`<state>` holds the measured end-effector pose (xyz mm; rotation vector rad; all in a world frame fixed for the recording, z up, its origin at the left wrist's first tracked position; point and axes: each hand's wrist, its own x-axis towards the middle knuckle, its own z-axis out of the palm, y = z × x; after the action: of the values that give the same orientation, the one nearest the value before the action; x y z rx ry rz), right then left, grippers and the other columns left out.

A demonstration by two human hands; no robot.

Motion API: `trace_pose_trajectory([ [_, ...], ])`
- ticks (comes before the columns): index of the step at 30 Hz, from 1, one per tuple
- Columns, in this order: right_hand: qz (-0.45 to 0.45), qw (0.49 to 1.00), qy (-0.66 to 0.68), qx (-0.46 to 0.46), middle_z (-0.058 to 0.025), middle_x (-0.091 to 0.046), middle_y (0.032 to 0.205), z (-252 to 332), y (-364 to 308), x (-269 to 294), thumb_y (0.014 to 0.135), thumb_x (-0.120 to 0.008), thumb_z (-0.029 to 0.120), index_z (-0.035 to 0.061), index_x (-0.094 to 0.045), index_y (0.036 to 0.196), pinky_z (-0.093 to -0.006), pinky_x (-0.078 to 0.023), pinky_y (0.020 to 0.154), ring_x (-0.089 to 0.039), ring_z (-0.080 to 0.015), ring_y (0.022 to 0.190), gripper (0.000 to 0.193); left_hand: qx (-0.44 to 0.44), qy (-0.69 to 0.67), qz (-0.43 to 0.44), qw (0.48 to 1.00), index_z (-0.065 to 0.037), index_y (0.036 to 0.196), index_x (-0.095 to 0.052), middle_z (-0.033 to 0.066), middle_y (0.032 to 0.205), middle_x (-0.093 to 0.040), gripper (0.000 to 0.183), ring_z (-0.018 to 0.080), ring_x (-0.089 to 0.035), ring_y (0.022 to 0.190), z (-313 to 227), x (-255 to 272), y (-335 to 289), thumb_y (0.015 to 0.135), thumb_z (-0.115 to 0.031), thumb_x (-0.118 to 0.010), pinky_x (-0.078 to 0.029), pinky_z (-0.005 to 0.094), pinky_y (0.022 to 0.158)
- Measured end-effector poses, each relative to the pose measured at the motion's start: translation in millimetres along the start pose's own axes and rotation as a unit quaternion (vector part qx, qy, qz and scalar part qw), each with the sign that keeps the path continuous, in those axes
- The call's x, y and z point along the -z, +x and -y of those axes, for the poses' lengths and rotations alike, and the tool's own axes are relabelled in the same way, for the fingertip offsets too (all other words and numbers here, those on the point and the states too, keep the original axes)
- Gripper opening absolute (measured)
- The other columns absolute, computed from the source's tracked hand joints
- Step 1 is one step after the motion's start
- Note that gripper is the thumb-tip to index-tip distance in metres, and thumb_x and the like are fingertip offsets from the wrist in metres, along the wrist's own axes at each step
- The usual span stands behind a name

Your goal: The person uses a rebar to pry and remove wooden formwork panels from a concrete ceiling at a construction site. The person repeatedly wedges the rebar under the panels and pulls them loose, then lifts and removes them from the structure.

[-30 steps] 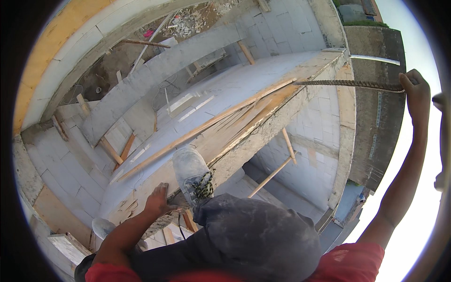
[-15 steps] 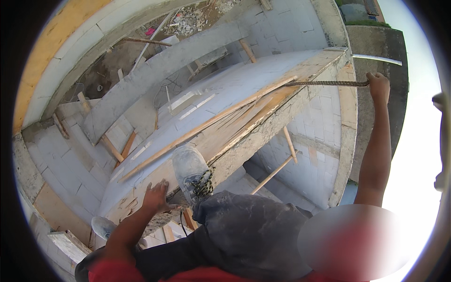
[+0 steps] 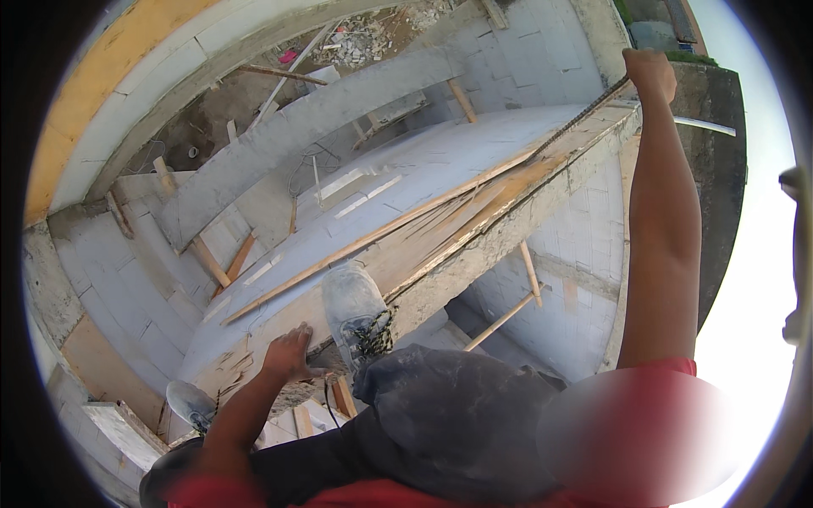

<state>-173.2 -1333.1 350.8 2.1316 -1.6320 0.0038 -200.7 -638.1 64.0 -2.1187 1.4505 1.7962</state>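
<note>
Ribbed bar (image 3: 584, 114) slants lengthwise, down-left in view
Your right hand (image 3: 650, 74) grips its end; your left hand (image 3: 290, 352) lies open.

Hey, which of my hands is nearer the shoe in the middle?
Left. Your left hand rests on the beam just left of that shoe; your right hand is far off, toward the upper right, gripping a dark rod or rope.

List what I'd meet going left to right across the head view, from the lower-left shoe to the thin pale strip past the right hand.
Lower-left shoe → left hand → central shoe → ribbed bar → right hand, closed around the bar → thin pale strip.
</note>
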Motion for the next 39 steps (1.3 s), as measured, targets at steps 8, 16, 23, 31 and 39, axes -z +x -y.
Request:
trace_pose_trajectory([
  [8, 0.003, 0.998, 0.038, 0.059, -0.0191, -0.065, 0.117, 27.3, -13.8, -8.8, 0.077, -0.057, 0.038, 0.0099, -0.069, 0.112, -0.0440, -0.048, 0.094, -0.060, -0.0350, 0.113, 0.046, -0.012, 0.017, -0.011, 1.000, -0.002, 0.142, -0.034, 0.0194, 0.147, -0.038, 0.110, 0.0298, -0.044, 0.132, -2.1, 4.4, -1.5, 0.062, -0.066, -0.075, -0.039, 0.0400, 0.106],
  [16, 0.084, 0.989, 0.042, -0.111, -0.0176, -0.067, 0.111, -104.7, -9.5, 15.7, 0.086, -0.048, 0.056, 0.0068, -0.067, 0.114, -0.0416, -0.044, 0.096, -0.059, -0.0321, 0.110, 0.060, 0.005, 0.014, 0.015, 1.000, -0.005, 0.144, -0.032, 0.0172, 0.151, -0.034, 0.113, 0.0297, -0.041, 0.135, -1.3, 5.2, -0.6, 0.062, -0.070, -0.073, -0.041, 0.0408, 0.105],
  [23, -0.018, 0.991, 0.052, -0.120, -0.0203, -0.064, 0.119, -167.7, -44.5, -9.0, 0.091, -0.034, 0.061, 0.0048, -0.069, 0.110, -0.0458, -0.041, 0.098, -0.056, -0.0376, 0.117, 0.069, 0.000, 0.035, 0.009, 0.999, -0.003, 0.142, -0.034, 0.0170, 0.150, -0.036, 0.112, 0.0287, -0.043, 0.133, 1.6, 0.9, 2.6, 0.062, -0.068, -0.075, -0.042, 0.0392, 0.104],
  [31, 0.076, 0.893, 0.402, -0.185, -0.0043, -0.049, 0.061, -208.4, -47.0, -19.2, 0.092, -0.040, 0.055, 0.0031, -0.061, 0.076, -0.0330, -0.037, 0.049, -0.046, -0.0161, 0.053, 0.059, 0.005, 0.035, 0.029, 0.999, -0.001, 0.142, -0.033, 0.0167, 0.150, -0.036, 0.115, 0.0268, -0.041, 0.136, -2.3, 7.8, 3.9, 0.060, -0.068, -0.077, -0.040, 0.0377, 0.106],
  [39, 0.045, 0.887, 0.416, -0.195, -0.0056, -0.050, 0.060, -186.9, -53.0, -14.9, 0.090, -0.042, 0.057, 0.0024, -0.060, 0.075, -0.0324, -0.036, 0.043, -0.047, -0.0169, 0.045, 0.060, 0.001, 0.010, 0.008, 1.000, -0.001, 0.141, -0.033, 0.0178, 0.148, -0.038, 0.115, 0.0277, -0.042, 0.135, -3.3, 8.8, 1.3, 0.058, -0.067, -0.078, -0.041, 0.0387, 0.105],
])
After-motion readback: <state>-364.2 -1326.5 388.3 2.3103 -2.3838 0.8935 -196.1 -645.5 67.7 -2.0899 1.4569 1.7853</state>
